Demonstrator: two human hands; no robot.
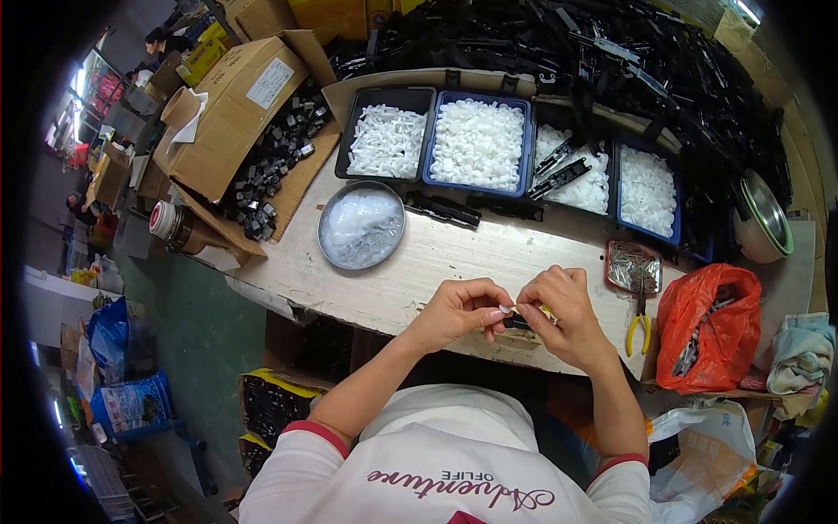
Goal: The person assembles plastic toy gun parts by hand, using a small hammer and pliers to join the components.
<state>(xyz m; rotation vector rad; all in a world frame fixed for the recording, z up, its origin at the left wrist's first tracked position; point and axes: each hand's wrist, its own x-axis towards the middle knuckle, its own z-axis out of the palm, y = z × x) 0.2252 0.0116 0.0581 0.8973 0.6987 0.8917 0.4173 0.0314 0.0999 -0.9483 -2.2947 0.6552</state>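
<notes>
Over the front edge of the workbench, my left hand is closed, pinching a small white plastic part between thumb and fingertips. My right hand is closed too, its fingertips almost meeting the left ones at that white part. A bit of yellow shows between the right fingers; what it belongs to is too small to tell. Just beneath the fingertips a black part is partly hidden by both hands. Beyond them, a black elongated housing lies on the bench near a round metal dish of whitish translucent grease.
Bins of white plastic parts line the bench's back, before heaped black housings. A carton spills black pieces at left. On the right are a red tray of metal pins, yellow-handled pliers and a red plastic bag.
</notes>
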